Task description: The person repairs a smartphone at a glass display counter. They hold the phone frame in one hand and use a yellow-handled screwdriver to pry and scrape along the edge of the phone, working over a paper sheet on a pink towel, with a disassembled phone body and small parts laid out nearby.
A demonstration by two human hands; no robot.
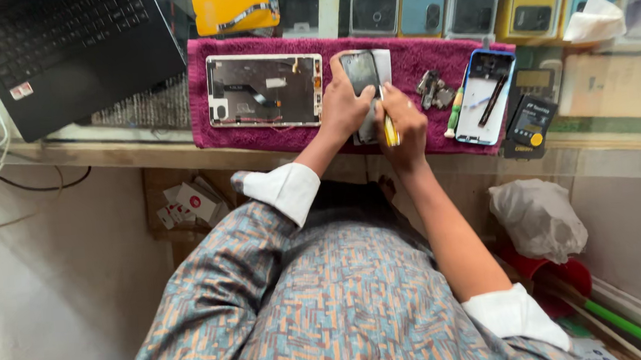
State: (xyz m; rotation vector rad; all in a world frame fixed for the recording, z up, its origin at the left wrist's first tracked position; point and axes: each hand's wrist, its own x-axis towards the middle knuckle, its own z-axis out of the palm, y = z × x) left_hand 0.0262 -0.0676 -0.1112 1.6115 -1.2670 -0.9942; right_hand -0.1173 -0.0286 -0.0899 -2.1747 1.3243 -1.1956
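My left hand grips a small dark phone part with a glossy face, holding it over the magenta cloth on the glass counter. My right hand is closed around a yellow-handled screwdriver, its tip against the lower edge of the part. A white paper piece lies under the part. Both hands touch each other at the part.
An opened tablet back lies left on the cloth. A blue-framed phone shell, small metal pieces and a multimeter lie right. A black laptop sits far left. Phone cases show under the glass. A white bag sits below.
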